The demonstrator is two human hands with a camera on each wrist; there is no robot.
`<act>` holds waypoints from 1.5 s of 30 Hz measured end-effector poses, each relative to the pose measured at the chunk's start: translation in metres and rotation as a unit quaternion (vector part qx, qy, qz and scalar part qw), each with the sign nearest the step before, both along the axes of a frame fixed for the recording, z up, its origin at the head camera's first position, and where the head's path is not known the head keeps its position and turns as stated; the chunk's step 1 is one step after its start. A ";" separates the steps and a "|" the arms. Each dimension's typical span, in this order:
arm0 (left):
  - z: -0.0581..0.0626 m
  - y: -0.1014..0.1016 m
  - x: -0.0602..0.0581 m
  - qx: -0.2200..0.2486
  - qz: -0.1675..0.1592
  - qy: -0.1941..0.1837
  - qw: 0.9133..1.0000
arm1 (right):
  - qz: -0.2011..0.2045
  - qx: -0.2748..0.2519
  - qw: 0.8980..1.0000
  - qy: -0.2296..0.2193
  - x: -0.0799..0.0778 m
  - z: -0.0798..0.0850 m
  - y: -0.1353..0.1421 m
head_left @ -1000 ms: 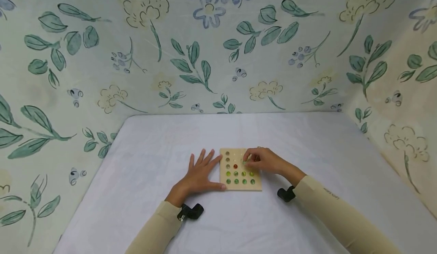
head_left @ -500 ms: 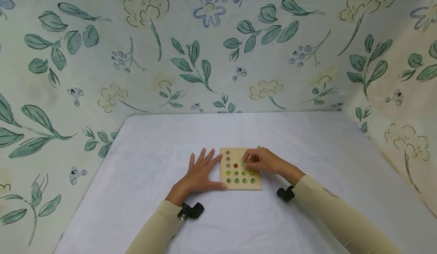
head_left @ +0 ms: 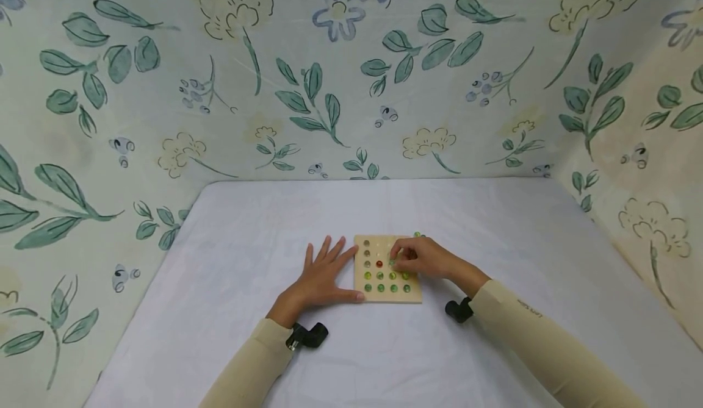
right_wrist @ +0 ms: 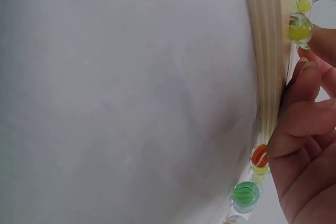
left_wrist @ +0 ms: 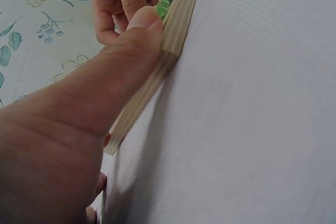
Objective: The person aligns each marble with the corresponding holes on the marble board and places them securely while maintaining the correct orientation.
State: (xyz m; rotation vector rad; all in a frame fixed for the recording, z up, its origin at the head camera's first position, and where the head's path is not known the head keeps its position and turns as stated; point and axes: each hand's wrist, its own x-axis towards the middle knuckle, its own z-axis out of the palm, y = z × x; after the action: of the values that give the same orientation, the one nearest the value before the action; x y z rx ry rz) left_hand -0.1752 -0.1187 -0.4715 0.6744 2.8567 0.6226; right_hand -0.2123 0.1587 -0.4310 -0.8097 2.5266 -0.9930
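A square wooden board (head_left: pixel 414 297) lies on the table with glass marbles in rows. Green marbles (head_left: pixel 381 288) fill its front row, yellow-green ones (head_left: pixel 367 275) the row behind. A red marble (head_left: pixel 379 264) sits deeper in, and greyish marbles (head_left: pixel 367 253) run up the left column. My left hand (head_left: pixel 318 283) has its fingers spread against the board's left side, the thumb (left_wrist: pixel 139 35) touching its front left corner. Over the board's right half, my right hand (head_left: pixel 425 258) pinches a pale green marble (head_left: pixel 392 262) between thumb and fingertips; the fingers hide the board's back right part.
Loose marbles lie past the board near my right hand, among them an orange one (right_wrist: pixel 260 156) and a green one (right_wrist: pixel 245 193). A white cloth (head_left: pixel 263 213) covers the table. Floral fabric (head_left: pixel 307 103) hangs behind and at the sides.
Both hands stay almost where they were, the right still pinching the marble at the same spot. The whole head view has shifted very slightly.
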 end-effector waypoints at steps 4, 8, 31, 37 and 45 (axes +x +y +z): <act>0.000 0.000 0.000 -0.001 0.001 -0.001 1.000 | 0.000 0.002 1.000 0.002 0.000 -0.002 0.000; -0.001 0.000 0.001 -0.001 -0.002 0.000 1.000 | 0.000 0.003 1.000 -0.001 -0.001 -0.004 0.000; -0.004 0.001 0.002 0.014 -0.006 0.006 1.000 | -0.024 0.027 0.999 -0.017 0.003 0.001 0.004; -0.001 0.001 0.003 0.007 -0.005 0.005 1.000 | -0.042 0.026 0.999 -0.006 0.002 0.009 0.010; 0.000 0.001 0.001 0.005 0.001 0.003 1.000 | -0.065 0.032 0.997 -0.009 0.001 0.014 0.022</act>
State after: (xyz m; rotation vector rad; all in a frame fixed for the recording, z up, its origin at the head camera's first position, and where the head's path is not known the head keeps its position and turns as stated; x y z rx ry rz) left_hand -0.1737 -0.1179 -0.4714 0.6759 2.8614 0.6360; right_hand -0.2109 0.1806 -0.4174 -0.6223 2.6087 -0.9480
